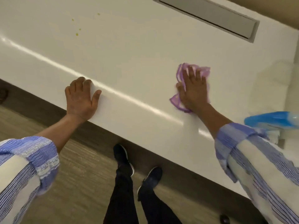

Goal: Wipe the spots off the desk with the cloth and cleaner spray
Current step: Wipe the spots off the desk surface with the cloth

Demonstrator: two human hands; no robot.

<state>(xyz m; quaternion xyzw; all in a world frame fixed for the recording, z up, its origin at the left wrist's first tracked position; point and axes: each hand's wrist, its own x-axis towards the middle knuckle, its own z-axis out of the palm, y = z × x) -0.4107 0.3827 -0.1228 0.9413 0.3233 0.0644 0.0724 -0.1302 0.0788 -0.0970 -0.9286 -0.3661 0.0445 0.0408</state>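
Note:
My right hand (pixel 193 88) presses flat on a purple cloth (pixel 180 71) on the white desk (pixel 129 62), right of the middle. The cloth pokes out above and left of the palm. My left hand (pixel 80 99) rests flat on the desk's front edge, fingers spread, holding nothing. Several small yellow-green spots (pixel 77 34) lie on the desk at the far left, well away from the cloth. The cleaner spray (pixel 273 122), with a blue trigger head, stands at the right edge, partly hidden behind my right sleeve.
A grey metal cable flap (pixel 208 15) is set into the desk at the back right. Below the desk's front edge are wood-look floor (pixel 84 175) and my dark shoes (pixel 123 157).

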